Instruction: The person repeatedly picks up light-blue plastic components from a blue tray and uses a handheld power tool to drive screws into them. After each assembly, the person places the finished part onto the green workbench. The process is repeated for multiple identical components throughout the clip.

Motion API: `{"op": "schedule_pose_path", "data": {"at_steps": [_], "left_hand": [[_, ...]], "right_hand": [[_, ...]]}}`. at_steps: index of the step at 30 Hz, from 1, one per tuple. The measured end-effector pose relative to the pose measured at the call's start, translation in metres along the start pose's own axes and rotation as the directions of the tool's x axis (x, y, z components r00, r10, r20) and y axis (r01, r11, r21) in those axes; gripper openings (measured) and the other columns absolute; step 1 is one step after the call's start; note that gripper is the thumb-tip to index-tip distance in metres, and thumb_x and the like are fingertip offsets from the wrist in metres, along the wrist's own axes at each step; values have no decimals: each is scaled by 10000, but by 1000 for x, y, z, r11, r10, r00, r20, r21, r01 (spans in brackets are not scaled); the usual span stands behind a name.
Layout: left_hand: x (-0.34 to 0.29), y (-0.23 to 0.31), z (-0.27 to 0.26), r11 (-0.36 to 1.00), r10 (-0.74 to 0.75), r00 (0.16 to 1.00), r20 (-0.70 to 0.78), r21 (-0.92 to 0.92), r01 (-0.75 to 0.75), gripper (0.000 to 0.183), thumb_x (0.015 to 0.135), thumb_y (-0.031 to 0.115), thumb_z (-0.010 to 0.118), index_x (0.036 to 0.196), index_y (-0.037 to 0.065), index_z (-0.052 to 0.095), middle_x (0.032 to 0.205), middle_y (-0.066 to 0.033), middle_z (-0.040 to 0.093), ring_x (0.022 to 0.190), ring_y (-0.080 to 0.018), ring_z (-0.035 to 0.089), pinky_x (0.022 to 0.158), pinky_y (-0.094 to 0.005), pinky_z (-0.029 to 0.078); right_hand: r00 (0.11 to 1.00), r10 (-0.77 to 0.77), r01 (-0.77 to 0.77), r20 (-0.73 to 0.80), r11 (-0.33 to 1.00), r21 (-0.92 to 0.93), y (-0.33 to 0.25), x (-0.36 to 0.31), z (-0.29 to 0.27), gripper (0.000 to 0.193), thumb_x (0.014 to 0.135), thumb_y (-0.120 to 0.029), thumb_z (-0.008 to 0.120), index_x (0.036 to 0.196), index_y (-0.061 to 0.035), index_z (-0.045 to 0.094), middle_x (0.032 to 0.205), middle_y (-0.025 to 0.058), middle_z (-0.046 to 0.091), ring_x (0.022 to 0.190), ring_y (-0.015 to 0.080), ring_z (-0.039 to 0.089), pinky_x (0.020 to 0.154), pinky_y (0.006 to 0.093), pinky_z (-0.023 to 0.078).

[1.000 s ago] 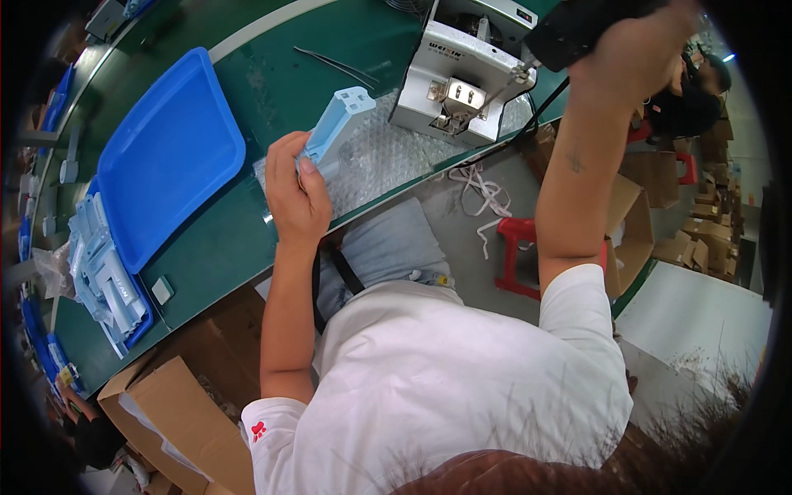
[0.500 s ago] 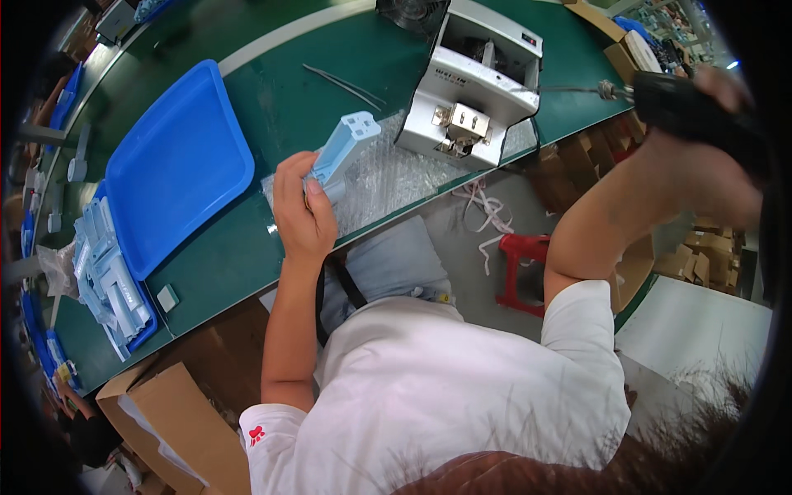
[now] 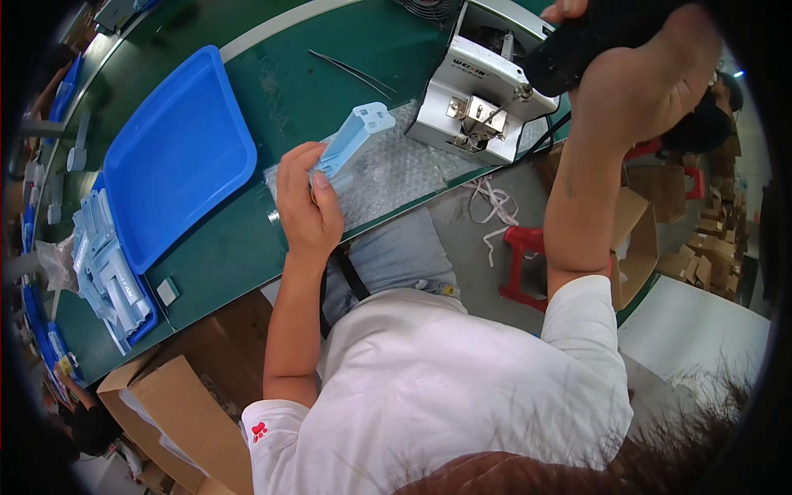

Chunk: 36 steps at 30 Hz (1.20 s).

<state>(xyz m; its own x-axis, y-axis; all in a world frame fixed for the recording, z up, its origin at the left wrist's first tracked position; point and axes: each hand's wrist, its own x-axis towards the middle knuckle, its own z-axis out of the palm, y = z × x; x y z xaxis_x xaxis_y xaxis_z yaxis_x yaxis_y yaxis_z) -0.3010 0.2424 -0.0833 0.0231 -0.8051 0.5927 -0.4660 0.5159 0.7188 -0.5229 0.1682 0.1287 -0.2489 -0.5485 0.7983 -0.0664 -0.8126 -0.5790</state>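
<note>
My left hand (image 3: 309,202) is closed around a light blue plastic housing (image 3: 355,139), a long channel-shaped part held tilted above a sheet of bubble wrap (image 3: 392,169). Its far end, with several square openings, points up and right. My right hand (image 3: 639,95) grips a black power screwdriver (image 3: 569,54), raised over a silver screw feeder (image 3: 445,103). The thin bit slants down to the small metal block (image 3: 485,117) on the feeder's front; whether it touches is unclear. Any screw on the bit is too small to see.
A blue tray (image 3: 177,157) leans at the left beside a pile of light blue plastic parts (image 3: 111,276). Tweezers (image 3: 353,73) lie behind the bubble wrap on the green table (image 3: 272,91). A red stool (image 3: 521,264) and cardboard boxes (image 3: 181,412) stand below the table.
My right hand has brought the screwdriver left from the far right, so its bit is now at the feeder's front. My left hand still holds the housing in nearly the same place.
</note>
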Motion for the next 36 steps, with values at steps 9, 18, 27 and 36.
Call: {"op": "schedule_pose_path", "data": {"at_steps": [9,18,27,36], "left_hand": [[1,1,-2,1000,19,1000,0,19,-19,223,955,85,521,1113,-31,627,1124,-213,649,1024,-387,613,920,-448,484],[0,2,-5,1000,19,1000,-6,6,-19,212,918,44,546,1097,-25,638,1117,-200,648,1001,-374,606,892,-448,493],[-4,-7,-1,999,24,999,-30,-30,-24,261,860,3,558,1108,-24,634,1128,-199,643,996,-374,606,884,-451,495],[0,-3,-3,999,18,1000,-5,-28,-18,255,875,21,559,1115,-26,628,1134,-205,637,989,-377,607,880,-453,493]], "right_hand": [[872,285,-468,398,725,506,3,-9,-51,732,901,-663,482,1315,-61,499,1043,160,535,792,218,541,697,347,455],[905,273,-424,325,623,657,17,-5,12,668,852,-607,501,1170,-27,595,1044,142,587,814,237,545,704,379,437],[928,344,-366,144,765,531,33,-29,38,897,869,-802,291,1151,8,554,949,211,582,641,261,541,537,400,446],[923,377,-363,74,793,489,31,-34,35,895,877,-821,309,1151,-3,545,950,197,542,629,230,510,523,372,429]]}}
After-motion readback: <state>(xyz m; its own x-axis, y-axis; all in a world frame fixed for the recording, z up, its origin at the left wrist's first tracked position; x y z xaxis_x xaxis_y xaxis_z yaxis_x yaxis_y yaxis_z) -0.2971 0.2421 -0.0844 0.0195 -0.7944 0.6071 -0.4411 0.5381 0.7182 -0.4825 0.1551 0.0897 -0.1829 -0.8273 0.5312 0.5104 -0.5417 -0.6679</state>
